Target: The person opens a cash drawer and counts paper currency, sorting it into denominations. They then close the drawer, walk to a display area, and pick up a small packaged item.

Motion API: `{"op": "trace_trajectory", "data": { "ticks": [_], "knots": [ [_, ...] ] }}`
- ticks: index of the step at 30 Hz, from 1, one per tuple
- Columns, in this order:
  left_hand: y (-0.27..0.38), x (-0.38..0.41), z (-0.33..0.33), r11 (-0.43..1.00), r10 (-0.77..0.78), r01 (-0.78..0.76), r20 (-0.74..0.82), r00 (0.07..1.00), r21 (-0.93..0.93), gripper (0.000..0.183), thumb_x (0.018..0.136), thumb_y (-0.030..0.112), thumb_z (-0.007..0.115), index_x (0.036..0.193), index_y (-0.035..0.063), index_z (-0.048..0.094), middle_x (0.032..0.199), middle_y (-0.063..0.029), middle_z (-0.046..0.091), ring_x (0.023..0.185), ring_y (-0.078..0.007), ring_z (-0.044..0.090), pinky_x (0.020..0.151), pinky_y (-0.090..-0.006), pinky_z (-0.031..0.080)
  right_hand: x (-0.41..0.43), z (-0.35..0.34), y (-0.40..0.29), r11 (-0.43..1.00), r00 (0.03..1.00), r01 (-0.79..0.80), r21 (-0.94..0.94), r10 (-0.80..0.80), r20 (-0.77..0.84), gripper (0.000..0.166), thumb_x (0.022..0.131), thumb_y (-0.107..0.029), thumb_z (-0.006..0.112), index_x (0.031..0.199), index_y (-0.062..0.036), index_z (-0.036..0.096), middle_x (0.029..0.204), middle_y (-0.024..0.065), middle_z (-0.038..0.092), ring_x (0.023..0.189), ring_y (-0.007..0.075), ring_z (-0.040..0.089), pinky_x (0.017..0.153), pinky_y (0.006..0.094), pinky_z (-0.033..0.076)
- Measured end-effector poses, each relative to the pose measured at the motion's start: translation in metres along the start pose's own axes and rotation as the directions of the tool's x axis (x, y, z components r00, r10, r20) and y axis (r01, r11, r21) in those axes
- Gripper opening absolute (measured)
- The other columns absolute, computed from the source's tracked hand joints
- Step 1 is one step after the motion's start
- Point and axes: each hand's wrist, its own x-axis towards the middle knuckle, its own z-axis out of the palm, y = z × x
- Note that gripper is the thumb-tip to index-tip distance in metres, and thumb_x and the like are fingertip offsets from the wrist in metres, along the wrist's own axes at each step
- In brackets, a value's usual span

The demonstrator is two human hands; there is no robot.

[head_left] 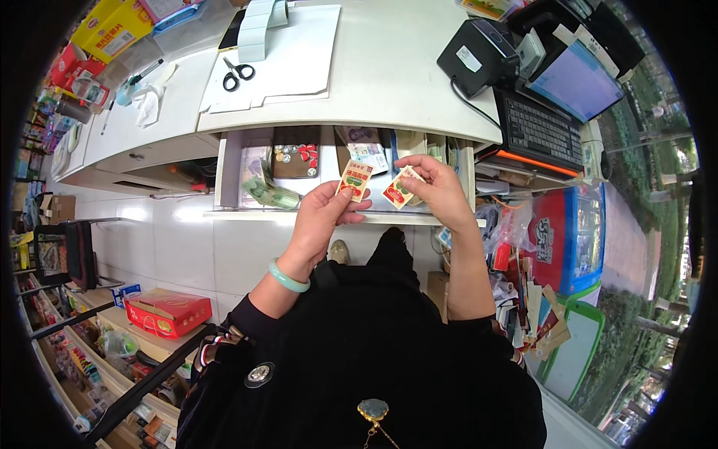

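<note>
In my left hand (325, 210) is a small cream, red and green printed packet (355, 178), pinched between thumb and fingers. A similar printed packet (399, 189) is gripped by my right hand (435, 188) a short way to the right. Both are held above the front of an open drawer (221, 174). Inside it, green banknotes (269, 192) lean at the left. A dark tray (295, 169) holds coins and small red pieces. More banknotes (367, 149) lie in a dark compartment behind the packets.
Scissors (238, 74) and a roll of labels (253, 33) lie on white paper (303, 56) on the counter (392, 84). A black boxy device (477, 56), a keyboard (541, 129) and a screen (578, 81) stand at right. A red box (168, 314) rests on shelving behind left.
</note>
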Motion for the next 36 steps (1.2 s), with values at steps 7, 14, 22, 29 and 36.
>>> {"op": "trace_trajectory", "data": {
  "ticks": [7,14,22,29,36],
  "knots": [
    [0.0,0.001,-0.002,0.997,-0.005,0.008,0.037,0.999,-0.077,0.024,0.092,0.009,0.047,0.112,-0.0038,0.053,0.102,-0.014,0.063,0.091,-0.0193,0.064,0.073,-0.0258,0.054,0.006,0.008,0.0,1.0,0.998,0.013,-0.014,-0.013,0.054,0.027,0.087,-0.008,0.057,0.113,-0.0008,0.054,0.083,0.0017,0.059,0.074,0.0061,0.051,0.068,0.0202,0.042],
    [0.002,-0.001,0.0,0.991,-0.016,0.023,0.052,0.999,-0.129,0.025,0.091,0.008,0.045,0.11,-0.0064,0.053,0.1,-0.0121,0.063,0.085,-0.0133,0.063,0.073,-0.0236,0.053,0.009,0.017,-0.008,0.999,0.999,-0.011,-0.045,0.012,0.036,0.023,0.085,-0.009,0.061,0.105,-0.0008,0.055,0.073,-0.0007,0.058,0.068,0.004,0.049,0.06,0.019,0.039],
    [0.001,-0.003,-0.001,0.988,-0.024,0.033,0.06,0.998,-0.151,0.024,0.091,0.008,0.048,0.109,-0.006,0.054,0.098,-0.0114,0.064,0.083,-0.0129,0.063,0.073,-0.0231,0.053,0.011,0.023,-0.009,0.999,1.0,-0.011,-0.033,0.012,0.028,0.019,0.083,-0.008,0.064,0.098,-0.0008,0.056,0.067,-0.0013,0.059,0.061,0.0025,0.046,0.055,0.0178,0.036],
    [0.0,-0.005,-0.001,0.99,-0.025,0.03,0.032,0.999,-0.139,0.021,0.088,0.006,0.055,0.107,-0.0033,0.056,0.096,-0.0103,0.065,0.082,-0.0132,0.063,0.073,-0.0252,0.054,0.012,0.024,-0.004,0.999,1.0,0.015,-0.041,-0.014,0.019,0.016,0.082,-0.008,0.065,0.094,-0.0005,0.057,0.067,-0.0023,0.058,0.059,0.0008,0.044,0.053,0.0167,0.034],
    [-0.001,-0.006,-0.004,0.993,-0.024,0.028,0.028,0.999,-0.118,0.023,0.087,0.004,0.056,0.108,-0.0033,0.055,0.095,-0.0101,0.065,0.08,-0.0134,0.064,0.072,-0.025,0.055,0.012,0.03,-0.002,0.998,0.999,0.035,-0.046,-0.034,0.02,0.015,0.082,-0.007,0.064,0.095,-0.0008,0.058,0.07,-0.0018,0.06,0.059,0.0012,0.047,0.053,0.0163,0.036]
  ]
}}
